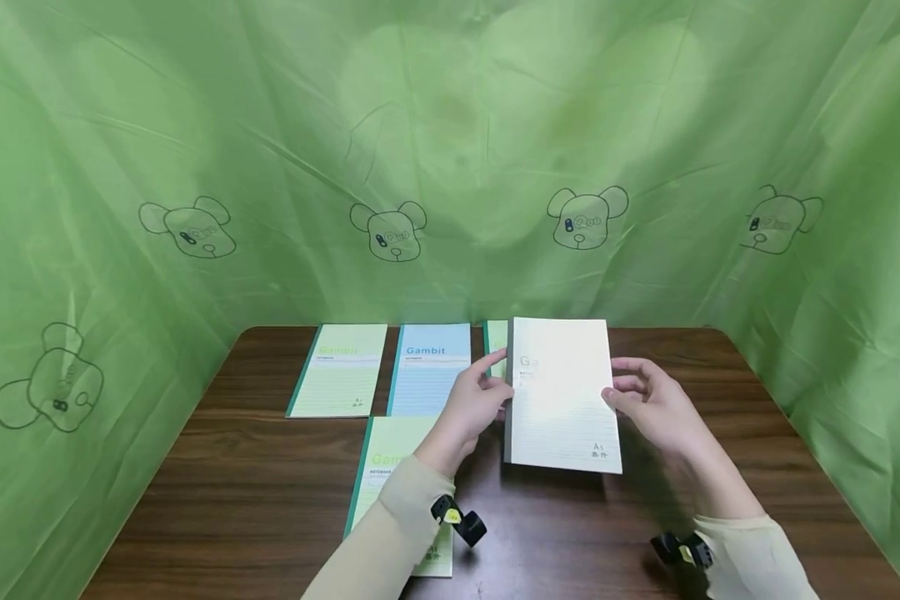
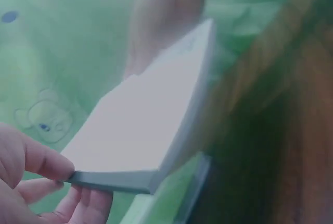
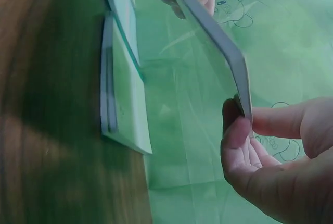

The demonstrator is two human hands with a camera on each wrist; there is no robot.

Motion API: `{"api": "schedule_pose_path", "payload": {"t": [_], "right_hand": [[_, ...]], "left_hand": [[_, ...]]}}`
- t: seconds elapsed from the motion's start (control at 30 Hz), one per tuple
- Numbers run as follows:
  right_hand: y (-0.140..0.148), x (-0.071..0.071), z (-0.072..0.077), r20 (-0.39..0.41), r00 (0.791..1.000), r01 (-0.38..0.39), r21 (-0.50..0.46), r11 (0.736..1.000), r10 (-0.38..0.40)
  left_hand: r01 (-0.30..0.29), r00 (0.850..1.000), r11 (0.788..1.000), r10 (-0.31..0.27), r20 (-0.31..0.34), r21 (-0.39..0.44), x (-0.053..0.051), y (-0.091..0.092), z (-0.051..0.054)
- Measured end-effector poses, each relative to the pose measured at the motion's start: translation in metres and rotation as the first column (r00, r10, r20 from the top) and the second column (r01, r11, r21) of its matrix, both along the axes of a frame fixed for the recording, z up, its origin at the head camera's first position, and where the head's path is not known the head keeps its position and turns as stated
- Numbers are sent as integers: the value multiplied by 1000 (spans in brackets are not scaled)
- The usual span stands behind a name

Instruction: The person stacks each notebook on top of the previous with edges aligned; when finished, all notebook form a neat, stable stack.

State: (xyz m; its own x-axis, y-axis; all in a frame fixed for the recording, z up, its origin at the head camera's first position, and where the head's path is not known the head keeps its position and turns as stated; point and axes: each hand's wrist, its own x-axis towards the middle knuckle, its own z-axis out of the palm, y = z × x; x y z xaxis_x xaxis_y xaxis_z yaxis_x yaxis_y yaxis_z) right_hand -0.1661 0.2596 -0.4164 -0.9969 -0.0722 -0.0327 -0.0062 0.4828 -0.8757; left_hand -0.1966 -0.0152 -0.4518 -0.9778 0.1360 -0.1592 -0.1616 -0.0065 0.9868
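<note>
A pale notebook with a dark grey spine (image 1: pixel 566 400) is held above the table, tilted, between both hands. My left hand (image 1: pixel 474 410) pinches its spine side, thumb on the cover and fingers beneath, as the left wrist view also shows on the notebook (image 2: pixel 140 120). On the opposite edge, my right hand (image 1: pixel 656 408) grips with the thumb on one face and curled fingers on the other, seen too in the right wrist view around the notebook (image 3: pixel 218 41). Partly hidden behind it lies a green notebook (image 1: pixel 497 337).
On the brown table (image 1: pixel 232 475), a green notebook (image 1: pixel 341 375) lies at the back left beside a blue notebook (image 1: pixel 431 375). Nearer the front, another green notebook (image 1: pixel 390 442) is partly covered by my left forearm. Green curtains (image 1: pixel 450 167) surround the table.
</note>
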Motion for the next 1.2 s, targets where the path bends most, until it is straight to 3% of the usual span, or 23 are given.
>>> {"api": "schedule_pose_path", "payload": {"t": [0.23, 0.4, 0.53, 0.7, 0.93, 1.1, 1.2], "right_hand": [[-16, -25, -4, 10, 996, 93, -160, 983, -93], [-28, -43, -11, 37, 988, 153, -270, 951, -148], [-36, -53, -11, 65, 984, 178, -376, 909, -166], [-40, -61, -15, 80, 983, 183, -459, 869, -165], [-43, -72, -33, 86, 978, 208, -475, 855, -190], [-42, -77, -43, 100, 961, 275, -463, 843, -258], [-42, -81, -52, 97, 961, 273, -466, 842, -258]], "left_hand": [[-114, 993, 992, 116, -21, 60, -20, -4, 6], [-226, 974, 968, 227, -2, 108, -31, -2, 2], [-277, 961, 951, 277, 22, 138, -34, 1, 0], [-290, 957, 945, 290, 23, 151, -33, 5, 2], [-346, 937, 928, 348, 6, 136, -36, 9, -7], [-269, 961, 959, 273, -37, 84, -38, 10, -21], [-233, 971, 971, 235, -36, 56, -42, 6, -30]]}}
